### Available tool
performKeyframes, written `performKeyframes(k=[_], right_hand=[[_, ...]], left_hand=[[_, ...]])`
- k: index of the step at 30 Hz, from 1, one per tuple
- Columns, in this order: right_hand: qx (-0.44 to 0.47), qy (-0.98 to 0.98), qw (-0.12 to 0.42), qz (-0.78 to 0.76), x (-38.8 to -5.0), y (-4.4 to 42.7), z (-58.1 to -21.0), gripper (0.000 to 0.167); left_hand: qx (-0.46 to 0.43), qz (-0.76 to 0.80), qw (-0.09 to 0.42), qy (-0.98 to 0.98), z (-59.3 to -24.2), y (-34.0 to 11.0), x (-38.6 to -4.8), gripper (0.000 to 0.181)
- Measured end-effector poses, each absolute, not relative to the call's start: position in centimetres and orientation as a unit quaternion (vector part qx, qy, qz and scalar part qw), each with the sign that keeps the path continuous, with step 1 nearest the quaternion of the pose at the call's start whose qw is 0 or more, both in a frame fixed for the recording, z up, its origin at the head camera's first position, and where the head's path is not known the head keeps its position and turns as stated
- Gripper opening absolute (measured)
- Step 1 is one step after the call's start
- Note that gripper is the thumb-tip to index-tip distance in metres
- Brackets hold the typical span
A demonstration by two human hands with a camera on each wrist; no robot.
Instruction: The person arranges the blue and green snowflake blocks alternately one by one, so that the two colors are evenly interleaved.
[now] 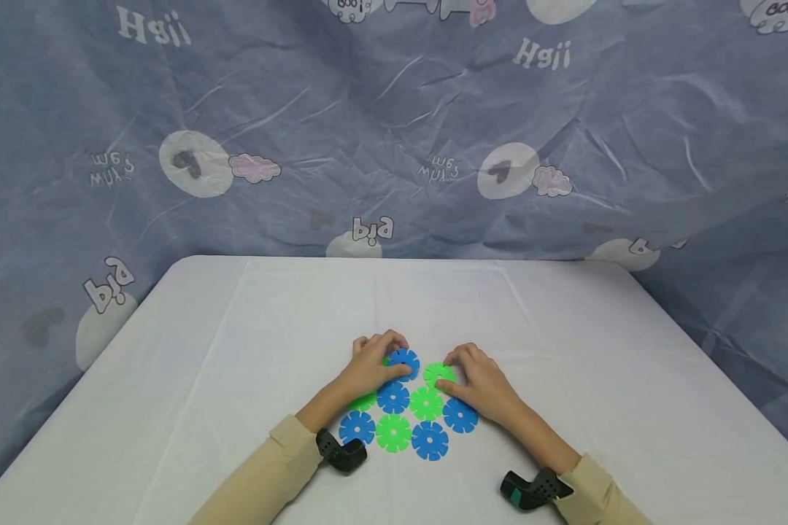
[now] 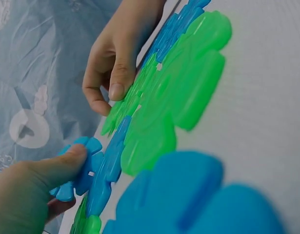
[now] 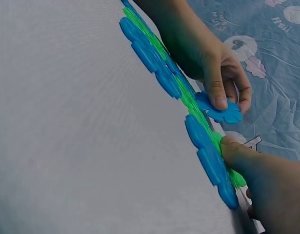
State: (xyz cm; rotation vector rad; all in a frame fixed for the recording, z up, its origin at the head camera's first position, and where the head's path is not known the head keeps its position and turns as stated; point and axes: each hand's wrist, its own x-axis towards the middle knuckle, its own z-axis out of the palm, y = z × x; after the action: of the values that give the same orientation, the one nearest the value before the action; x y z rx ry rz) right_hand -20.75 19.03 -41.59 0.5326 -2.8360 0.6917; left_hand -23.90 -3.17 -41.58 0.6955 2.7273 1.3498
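Observation:
My left hand (image 1: 368, 370) pinches a blue flower-shaped plastic disc (image 1: 403, 359) between thumb and fingers. The left wrist view shows this blue disc (image 2: 86, 170) tilted, its slotted petals under the thumb. Across from it, my right hand (image 1: 484, 380) holds a green disc (image 1: 435, 373) at the right end of the top row, its thumb on the near side and fingers at the far edge. Below the hands lie more discs in rows: a blue one (image 1: 392, 397) beside a green one (image 1: 426, 403). Under the left hand, another green disc (image 1: 362, 402) is partly covered.
Nearest me is a row with a blue disc (image 1: 357, 428), a green disc (image 1: 393, 433) and another blue disc (image 1: 430, 440). One more blue disc (image 1: 460, 415) lies by the right wrist. A white cloth covers the table (image 1: 236, 350); a printed blue curtain (image 1: 381, 131) hangs behind.

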Motion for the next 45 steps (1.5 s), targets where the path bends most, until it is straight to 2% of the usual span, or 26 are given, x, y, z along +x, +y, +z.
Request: performKeyframes(k=[4,9,13,18,27,33,45], right_hand=[[0.162,-0.951,0.066,0.254,-20.7,18.8,-41.4,0.042],[0.159,-0.940,0.038,0.299,-20.8,18.7,-41.1,0.041],[0.180,-0.929,0.038,0.322,-20.9,18.9,-41.1,0.040],[0.192,-0.925,0.036,0.325,-20.9,19.1,-41.1,0.040],[0.199,-0.928,0.038,0.314,-20.8,19.1,-41.1,0.040],[0.200,-0.931,0.038,0.302,-20.8,19.1,-41.1,0.044],[0.191,-0.935,0.033,0.298,-20.9,19.0,-41.2,0.042]], left_hand=[[0.204,0.493,0.017,0.846,-41.1,-3.3,-24.1,0.022],[0.225,0.510,0.040,0.829,-39.8,-5.1,-25.0,0.022],[0.230,0.498,0.065,0.833,-38.6,-7.8,-25.8,0.022],[0.200,0.507,0.072,0.835,-37.9,-10.8,-26.5,0.022],[0.180,0.519,0.097,0.830,-38.6,-13.7,-27.0,0.024],[0.154,0.518,0.068,0.839,-40.0,-14.5,-27.4,0.024],[0.080,0.421,-0.042,0.903,-41.7,-14.3,-27.6,0.026]])
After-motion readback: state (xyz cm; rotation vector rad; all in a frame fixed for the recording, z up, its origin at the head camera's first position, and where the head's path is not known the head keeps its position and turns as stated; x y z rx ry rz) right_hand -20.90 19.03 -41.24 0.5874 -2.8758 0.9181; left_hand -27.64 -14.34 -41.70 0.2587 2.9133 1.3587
